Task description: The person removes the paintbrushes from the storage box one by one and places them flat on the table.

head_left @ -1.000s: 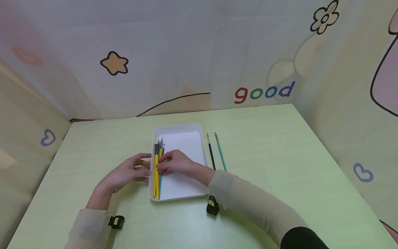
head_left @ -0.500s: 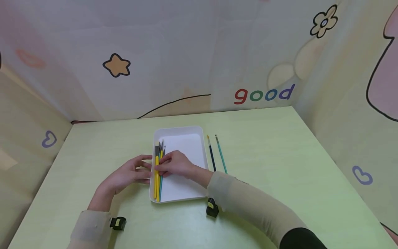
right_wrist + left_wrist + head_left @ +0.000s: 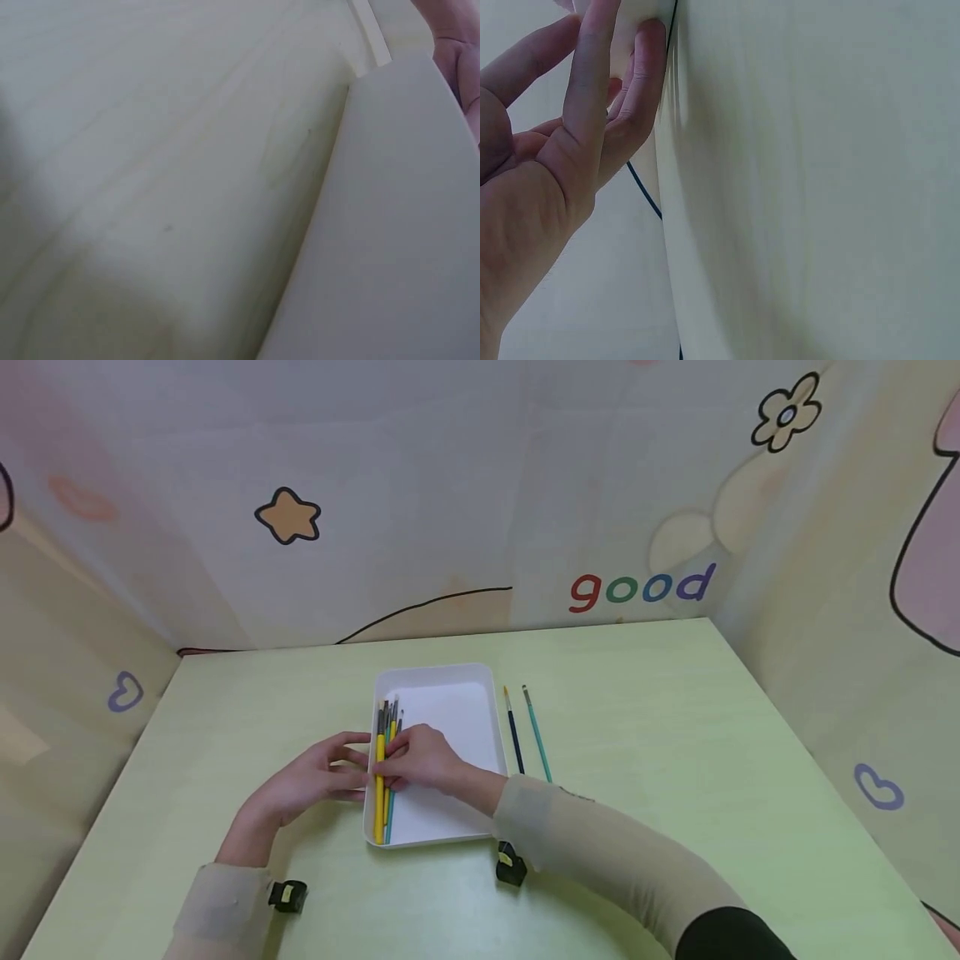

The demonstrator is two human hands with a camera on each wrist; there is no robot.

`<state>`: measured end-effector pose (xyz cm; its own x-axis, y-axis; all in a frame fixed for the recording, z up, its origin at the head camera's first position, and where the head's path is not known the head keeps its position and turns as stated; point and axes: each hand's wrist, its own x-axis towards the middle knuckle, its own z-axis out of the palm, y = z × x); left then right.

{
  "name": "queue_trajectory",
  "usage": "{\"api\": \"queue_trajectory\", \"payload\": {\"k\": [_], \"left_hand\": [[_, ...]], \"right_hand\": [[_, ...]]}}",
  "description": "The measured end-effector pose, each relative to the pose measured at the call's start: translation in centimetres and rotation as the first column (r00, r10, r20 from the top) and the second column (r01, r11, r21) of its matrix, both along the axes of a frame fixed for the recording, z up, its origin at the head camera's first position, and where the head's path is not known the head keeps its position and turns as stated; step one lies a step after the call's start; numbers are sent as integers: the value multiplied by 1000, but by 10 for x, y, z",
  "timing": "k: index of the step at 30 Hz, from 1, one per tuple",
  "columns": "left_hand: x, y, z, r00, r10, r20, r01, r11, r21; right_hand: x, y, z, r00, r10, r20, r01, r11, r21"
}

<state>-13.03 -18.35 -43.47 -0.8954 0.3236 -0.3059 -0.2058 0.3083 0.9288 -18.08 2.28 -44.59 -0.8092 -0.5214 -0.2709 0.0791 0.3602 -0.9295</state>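
Several paintbrushes (image 3: 380, 793), yellow and teal handled, lie bunched along the left side of a white tray (image 3: 450, 693), bristles away from me. My right hand (image 3: 426, 760) reaches in over the tray. Its thumb and fingers pinch the yellow-handled brushes around mid-handle; the fingertips are partly hidden. Outside the tray, my left hand (image 3: 318, 774) has its fingers spread and extended, with fingertips right at the left wall. In the left wrist view the left hand (image 3: 570, 112) shows those long, loose fingers against the tray's side (image 3: 630, 30).
Two more paintbrushes lie on the table to the right of the tray, one dark blue (image 3: 513, 727) and one teal (image 3: 537, 731). The pale green table (image 3: 675, 760) ends at printed cloth walls behind and at both sides.
The yellow brushes under my right fingers have shifted slightly, and the broad one now shows narrower. Both hands hold nearly the same places; the head view has moved a little.
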Motion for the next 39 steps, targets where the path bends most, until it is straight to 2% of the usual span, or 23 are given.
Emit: {"api": "queue_trajectory", "payload": {"k": [4, 12, 21, 30, 39], "left_hand": [[1, 2, 0, 1000, 6, 11, -6, 1000, 3], [1, 3, 1, 1000, 7, 6, -7, 1000, 5], [7, 6, 3, 1000, 15, 10, -15, 1000, -9], [10, 9, 6, 999, 41, 26, -40, 999, -14], [9, 11, 3, 999, 37, 19, -36, 999, -14]], "right_hand": [[2, 0, -2, 1000, -16, 10, 16, 1000, -12], [4, -1, -5, 991, -60, 123, 77, 988, -131], [7, 15, -1, 976, -47, 214, 92, 974, -206], [6, 46, 25, 975, -32, 221, 72, 982, -176], [6, 69, 33, 982, -30, 186, 61, 985, -163]]}}
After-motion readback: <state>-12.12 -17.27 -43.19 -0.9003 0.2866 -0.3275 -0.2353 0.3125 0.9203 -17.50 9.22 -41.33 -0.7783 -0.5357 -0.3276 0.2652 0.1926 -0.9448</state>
